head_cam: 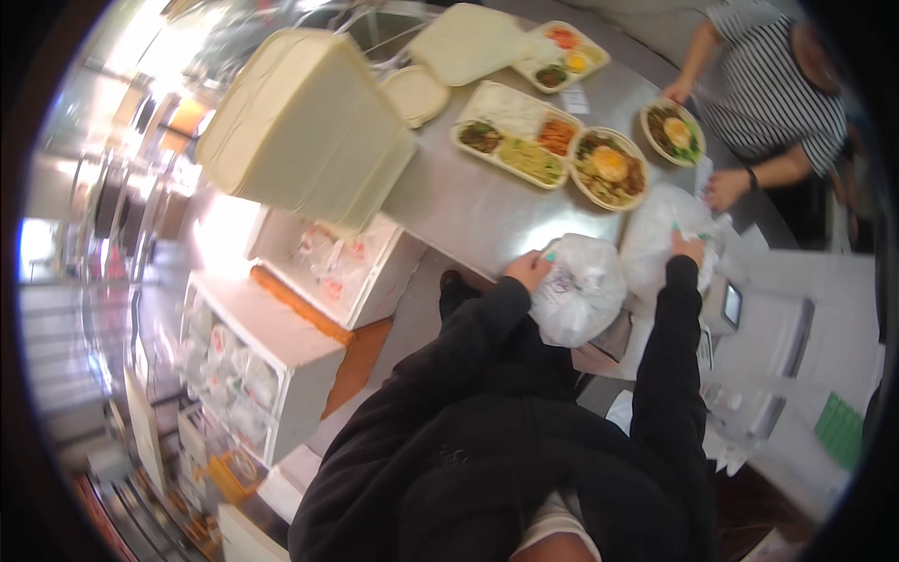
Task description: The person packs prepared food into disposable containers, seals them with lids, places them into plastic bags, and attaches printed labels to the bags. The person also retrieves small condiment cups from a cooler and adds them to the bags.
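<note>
At the near edge of the steel table, my left hand (529,270) holds the side of a rounded, gathered white plastic bag (580,298) with dark marks on it. My right hand (688,247) grips a second white plastic bag (650,235), just to the right of the first. The contents of both bags are hidden. Beyond them sits a round bowl (609,168) of food topped with a fried egg. Against that bowl rests a compartment tray (516,133) of rice and side dishes.
Stacked pale containers (309,133) rise at left beside lids (467,42). Behind lies another food tray (562,56). Across the table a person in a striped shirt (765,84) touches an egg-topped bowl (672,132). White bins (235,379) with plastic bags stand below left; a small screen device (723,307) is at right.
</note>
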### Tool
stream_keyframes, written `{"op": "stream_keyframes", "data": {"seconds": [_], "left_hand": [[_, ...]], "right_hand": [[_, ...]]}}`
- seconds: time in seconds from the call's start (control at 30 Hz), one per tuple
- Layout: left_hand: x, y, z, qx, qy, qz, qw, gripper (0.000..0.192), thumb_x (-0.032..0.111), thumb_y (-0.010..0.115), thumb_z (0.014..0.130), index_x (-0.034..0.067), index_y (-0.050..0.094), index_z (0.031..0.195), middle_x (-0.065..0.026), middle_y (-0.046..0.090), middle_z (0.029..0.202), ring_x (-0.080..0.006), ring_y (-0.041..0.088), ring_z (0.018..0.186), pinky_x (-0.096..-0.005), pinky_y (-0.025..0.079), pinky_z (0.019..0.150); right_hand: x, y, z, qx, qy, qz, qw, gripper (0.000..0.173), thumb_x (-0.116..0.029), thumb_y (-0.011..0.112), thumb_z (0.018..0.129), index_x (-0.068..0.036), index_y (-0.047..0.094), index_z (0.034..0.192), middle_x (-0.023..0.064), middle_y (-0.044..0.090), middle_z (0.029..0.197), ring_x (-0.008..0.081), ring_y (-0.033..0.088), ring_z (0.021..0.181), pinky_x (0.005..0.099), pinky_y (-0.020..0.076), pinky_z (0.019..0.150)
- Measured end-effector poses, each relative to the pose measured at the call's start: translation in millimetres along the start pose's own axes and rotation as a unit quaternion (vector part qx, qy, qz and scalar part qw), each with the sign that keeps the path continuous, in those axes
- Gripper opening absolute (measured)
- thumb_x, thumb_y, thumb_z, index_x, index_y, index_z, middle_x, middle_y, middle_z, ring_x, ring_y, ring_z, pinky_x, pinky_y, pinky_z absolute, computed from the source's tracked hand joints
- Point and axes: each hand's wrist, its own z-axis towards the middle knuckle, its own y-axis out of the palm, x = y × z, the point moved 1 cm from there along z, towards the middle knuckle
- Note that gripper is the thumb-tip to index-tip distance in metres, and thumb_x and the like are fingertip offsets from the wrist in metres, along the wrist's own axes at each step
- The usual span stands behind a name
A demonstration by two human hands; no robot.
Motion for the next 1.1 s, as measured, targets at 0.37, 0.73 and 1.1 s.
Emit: {"op": "stream_keyframes", "data": {"seconds": [0.37, 0.73, 1.1], "left_hand": [[-12.6, -28.9, -53.0, -0.12, -0.143, -0.149, 0.971, 0.041, 0.042, 0.049, 0.083, 0.006, 0.052, 0.102, -0.0085, 0.06, 0.081, -0.018, 0.057, 0.071, -0.0288, 0.046, 0.061], [-116.7, -265.1, -137.3, -0.213, -0.202, -0.283, 0.913, 0.032, 0.034, 0.045, 0.085, 0.009, 0.05, 0.106, -0.0018, 0.057, 0.089, -0.0126, 0.052, 0.079, -0.028, 0.047, 0.063], [-238.6, -433.3, -161.4, 0.133, -0.353, -0.315, 0.871, 0.031, 0.033, 0.04, 0.088, 0.012, 0.051, 0.107, -0.0005, 0.055, 0.09, -0.0093, 0.044, 0.07, -0.0228, 0.043, 0.061]], "right_hand": [[32.9, -64.7, 17.7, 0.216, -0.133, 0.03, 0.967, 0.04, -0.037, 0.061, 0.073, 0.001, 0.056, 0.083, 0.0189, 0.059, 0.07, 0.0357, 0.058, 0.067, 0.0417, 0.0449, 0.059], [-92.2, -322.1, -135.6, 0.051, -0.148, 0.177, 0.972, 0.044, -0.027, 0.054, 0.084, 0.009, 0.05, 0.11, 0.0154, 0.054, 0.109, 0.0187, 0.053, 0.094, 0.0261, 0.0394, 0.083], [-317.5, -54.9, -434.6, -0.635, -0.239, 0.165, 0.716, 0.022, -0.013, 0.065, 0.065, -0.005, 0.052, 0.081, 0.0037, 0.052, 0.082, 0.0168, 0.049, 0.08, 0.0299, 0.0379, 0.074]]}}
